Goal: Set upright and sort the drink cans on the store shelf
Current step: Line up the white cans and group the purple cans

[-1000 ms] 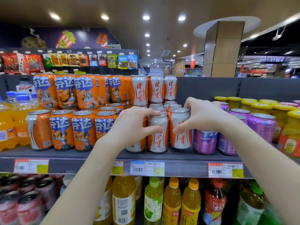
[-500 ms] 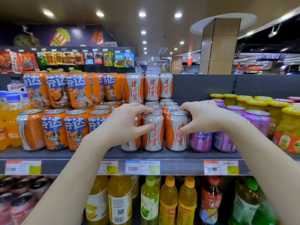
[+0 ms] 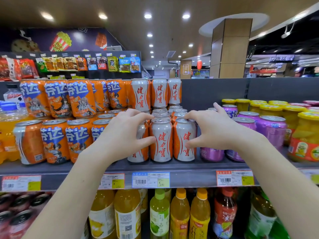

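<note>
Three white-and-orange cans stand upright in the front row of the grey shelf (image 3: 189,167), with more rows behind and a second layer (image 3: 158,94) stacked on top. My left hand (image 3: 124,133) curls round the left front can (image 3: 138,152); its thumb tip reaches the edge of the middle can (image 3: 161,140). My right hand (image 3: 215,130) pinches the right front can (image 3: 183,135), index tip on the rim, thumb low on its side, little finger raised.
Orange Fanta cans (image 3: 55,140) fill the shelf to the left in two layers. Purple cans (image 3: 272,131) stand to the right, with yellow-lidded fruit jars (image 3: 303,135) beyond them. Juice bottles (image 3: 179,213) line the shelf below. Price tags (image 3: 151,180) run along the shelf front.
My right fingers have lifted off the can's top, leaving the index tip on the rim. My left thumb has slid back from the middle can's face to its edge. The cans stay upright.
</note>
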`<action>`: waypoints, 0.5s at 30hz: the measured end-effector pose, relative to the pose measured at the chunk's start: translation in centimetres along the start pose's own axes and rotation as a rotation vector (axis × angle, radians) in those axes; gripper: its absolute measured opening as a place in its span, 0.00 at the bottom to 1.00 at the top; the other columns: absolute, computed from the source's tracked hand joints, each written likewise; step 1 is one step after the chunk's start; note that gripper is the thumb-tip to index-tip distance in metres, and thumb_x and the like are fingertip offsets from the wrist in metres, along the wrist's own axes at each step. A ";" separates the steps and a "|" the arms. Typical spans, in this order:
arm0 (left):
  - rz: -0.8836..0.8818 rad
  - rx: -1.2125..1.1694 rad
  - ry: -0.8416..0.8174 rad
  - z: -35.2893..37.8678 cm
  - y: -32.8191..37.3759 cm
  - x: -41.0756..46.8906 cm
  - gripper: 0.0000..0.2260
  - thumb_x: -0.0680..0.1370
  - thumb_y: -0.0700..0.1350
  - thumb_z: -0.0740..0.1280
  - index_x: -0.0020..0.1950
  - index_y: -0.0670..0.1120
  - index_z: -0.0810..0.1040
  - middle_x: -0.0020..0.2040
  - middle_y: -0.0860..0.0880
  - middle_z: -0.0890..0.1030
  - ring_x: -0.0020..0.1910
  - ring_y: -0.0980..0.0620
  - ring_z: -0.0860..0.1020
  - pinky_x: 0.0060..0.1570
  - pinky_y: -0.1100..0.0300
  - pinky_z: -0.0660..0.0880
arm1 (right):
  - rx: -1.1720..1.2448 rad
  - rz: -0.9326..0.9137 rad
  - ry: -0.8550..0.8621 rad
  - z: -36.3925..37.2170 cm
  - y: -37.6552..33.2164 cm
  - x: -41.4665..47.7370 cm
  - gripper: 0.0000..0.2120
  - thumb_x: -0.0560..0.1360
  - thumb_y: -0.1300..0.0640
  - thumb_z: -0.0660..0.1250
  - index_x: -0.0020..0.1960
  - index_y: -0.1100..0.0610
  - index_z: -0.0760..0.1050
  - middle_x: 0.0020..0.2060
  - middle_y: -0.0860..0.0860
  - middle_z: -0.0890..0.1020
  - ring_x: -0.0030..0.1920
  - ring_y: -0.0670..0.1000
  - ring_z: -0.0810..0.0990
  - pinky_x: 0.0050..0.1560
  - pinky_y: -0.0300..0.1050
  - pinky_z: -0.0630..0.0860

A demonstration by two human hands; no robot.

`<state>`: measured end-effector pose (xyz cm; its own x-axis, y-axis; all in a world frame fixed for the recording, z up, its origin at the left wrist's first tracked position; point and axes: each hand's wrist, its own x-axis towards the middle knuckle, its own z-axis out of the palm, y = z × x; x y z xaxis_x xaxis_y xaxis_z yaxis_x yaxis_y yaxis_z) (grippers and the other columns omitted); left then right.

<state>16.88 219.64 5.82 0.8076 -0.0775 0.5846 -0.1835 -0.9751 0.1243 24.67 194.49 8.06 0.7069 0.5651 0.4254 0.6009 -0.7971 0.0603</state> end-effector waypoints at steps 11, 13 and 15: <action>-0.022 -0.089 -0.044 -1.3 -0.9 -0.2 0.30 0.72 0.53 0.78 0.73 0.57 0.74 0.70 0.54 0.75 0.69 0.53 0.72 0.60 0.60 0.70 | -0.045 0.046 0.076 0.8 -0.9 -1.6 0.35 0.74 0.33 0.67 0.75 0.45 0.64 0.67 0.45 0.76 0.74 0.50 0.68 0.76 0.68 0.35; -0.026 -0.122 -0.025 -1.0 -0.9 -0.3 0.29 0.72 0.54 0.78 0.72 0.56 0.75 0.70 0.54 0.75 0.69 0.53 0.72 0.61 0.60 0.71 | -0.055 0.043 0.152 1.3 -1.8 -2.2 0.37 0.74 0.35 0.68 0.77 0.47 0.62 0.71 0.46 0.72 0.77 0.52 0.63 0.75 0.67 0.34; -0.015 -0.141 -0.007 -0.8 -1.1 -0.5 0.29 0.72 0.55 0.78 0.72 0.56 0.75 0.70 0.54 0.75 0.69 0.54 0.72 0.61 0.61 0.70 | -0.027 0.032 0.304 2.5 -2.9 -2.9 0.37 0.71 0.37 0.72 0.76 0.49 0.67 0.71 0.48 0.73 0.74 0.55 0.67 0.76 0.62 0.43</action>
<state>16.20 220.96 6.02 0.8146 -0.0654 0.5763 -0.2480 -0.9375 0.2442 21.82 195.70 4.41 0.5790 0.4529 0.6780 0.5668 -0.8213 0.0646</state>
